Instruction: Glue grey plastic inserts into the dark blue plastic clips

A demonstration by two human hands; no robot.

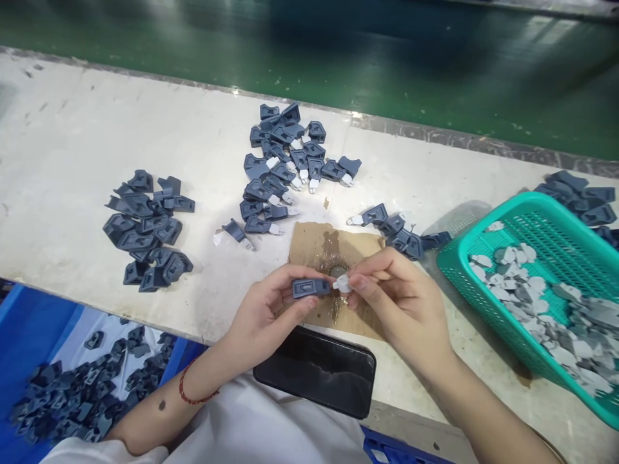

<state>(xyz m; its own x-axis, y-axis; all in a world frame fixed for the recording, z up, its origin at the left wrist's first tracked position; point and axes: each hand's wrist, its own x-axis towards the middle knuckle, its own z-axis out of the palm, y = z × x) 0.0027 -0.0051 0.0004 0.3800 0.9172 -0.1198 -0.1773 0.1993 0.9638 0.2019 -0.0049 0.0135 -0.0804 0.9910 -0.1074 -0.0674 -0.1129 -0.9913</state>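
Note:
Between thumb and fingers, my left hand point(271, 309) grips a dark grey-blue plastic part point(309, 288) with a recessed slot facing up. My right hand point(401, 296) pinches a small light grey plastic piece point(341, 283), its narrow end close to the dark part's right end; I cannot tell whether the two touch. Both hands are over a piece of brown cardboard point(309, 248) with a wet-looking stain. A small round metal object point(338, 272) shows on the cardboard behind the light piece, partly hidden by the fingers.
A phone point(319, 370) lies at the table's front edge. Dark parts form a left pile point(145, 222); others with light pieces attached lie in a middle pile point(285, 154) and a smaller group point(396, 229). A green basket point(449, 258) holds light pieces. A blue bin point(29, 322) contains dark parts.

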